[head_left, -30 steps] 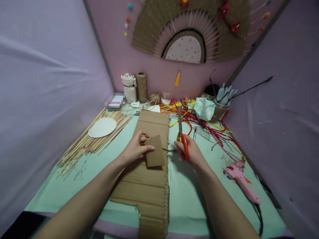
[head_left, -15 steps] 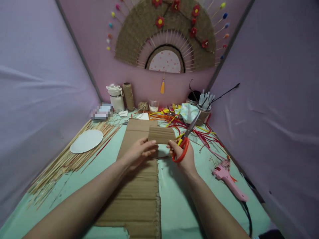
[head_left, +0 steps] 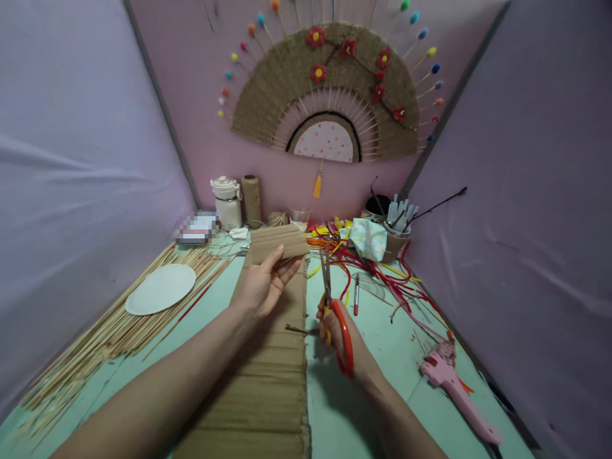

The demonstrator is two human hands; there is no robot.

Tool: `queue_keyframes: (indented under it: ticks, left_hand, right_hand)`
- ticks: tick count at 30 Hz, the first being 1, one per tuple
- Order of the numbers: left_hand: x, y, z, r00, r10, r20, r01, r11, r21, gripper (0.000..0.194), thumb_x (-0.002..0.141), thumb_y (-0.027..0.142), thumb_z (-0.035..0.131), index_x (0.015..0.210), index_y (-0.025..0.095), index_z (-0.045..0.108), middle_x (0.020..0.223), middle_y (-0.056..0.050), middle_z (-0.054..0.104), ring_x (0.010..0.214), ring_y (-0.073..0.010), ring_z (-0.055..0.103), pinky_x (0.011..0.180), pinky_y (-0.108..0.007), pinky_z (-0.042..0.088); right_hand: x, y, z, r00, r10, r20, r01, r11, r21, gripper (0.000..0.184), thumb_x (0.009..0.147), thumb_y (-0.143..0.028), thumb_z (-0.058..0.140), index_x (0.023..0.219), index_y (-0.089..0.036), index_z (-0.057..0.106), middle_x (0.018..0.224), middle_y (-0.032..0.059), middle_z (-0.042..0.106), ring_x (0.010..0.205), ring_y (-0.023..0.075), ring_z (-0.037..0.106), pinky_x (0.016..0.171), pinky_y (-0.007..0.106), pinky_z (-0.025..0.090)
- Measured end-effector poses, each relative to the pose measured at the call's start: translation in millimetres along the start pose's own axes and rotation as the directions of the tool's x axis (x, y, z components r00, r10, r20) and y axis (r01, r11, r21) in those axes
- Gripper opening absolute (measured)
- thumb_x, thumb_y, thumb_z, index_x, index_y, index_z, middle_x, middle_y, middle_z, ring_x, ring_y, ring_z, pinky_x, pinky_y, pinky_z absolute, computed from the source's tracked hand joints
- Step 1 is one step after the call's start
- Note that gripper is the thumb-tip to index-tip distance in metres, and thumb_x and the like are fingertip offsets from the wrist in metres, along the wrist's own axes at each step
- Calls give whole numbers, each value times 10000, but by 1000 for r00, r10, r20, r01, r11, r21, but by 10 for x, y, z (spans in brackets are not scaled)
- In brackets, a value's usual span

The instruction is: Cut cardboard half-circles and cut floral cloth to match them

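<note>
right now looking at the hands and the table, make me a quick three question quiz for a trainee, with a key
1. What does the left hand hold?
a) the pink glue gun
b) a small cardboard piece
c) the white jar

2. True or false: the white disc lies on top of a spread of thin sticks.

3. Fill in the blank: the scissors, with their blades slightly apart, are in the person's ____ hand.

Key
1: b
2: True
3: right, so the right hand has the scissors
</note>
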State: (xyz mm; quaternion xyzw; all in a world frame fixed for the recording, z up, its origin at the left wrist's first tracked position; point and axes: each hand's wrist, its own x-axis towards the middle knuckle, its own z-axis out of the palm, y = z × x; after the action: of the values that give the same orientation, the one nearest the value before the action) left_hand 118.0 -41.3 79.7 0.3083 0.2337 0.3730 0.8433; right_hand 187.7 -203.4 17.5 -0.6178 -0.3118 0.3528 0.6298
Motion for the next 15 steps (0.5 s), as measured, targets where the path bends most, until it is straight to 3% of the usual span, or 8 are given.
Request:
queue_keyframes:
  ticks: [9, 15]
  left_hand:
    - [-174, -205, -35, 997, -64, -51, 65, 998, 13, 173, 824, 127, 646, 997, 113, 644, 912, -77, 736, 814, -171, 716, 811, -333, 609]
    - [-164, -286, -91, 995, -84, -49, 84, 996, -4, 164, 816, 133, 664, 976, 98, 653, 917, -90, 737, 804, -174, 715, 801, -328, 617]
  right_hand:
    - [-93, 24, 36, 992, 12, 124, 9, 986, -166, 437, 900, -642, 412, 906, -207, 436, 711, -33, 453, 594, 121, 438, 546, 259, 372]
    - [-103, -21, 68, 990, 59, 127, -46, 993, -106, 485, 866, -700, 411, 872, -214, 409, 712, -35, 442, 578, 114, 436, 522, 255, 374]
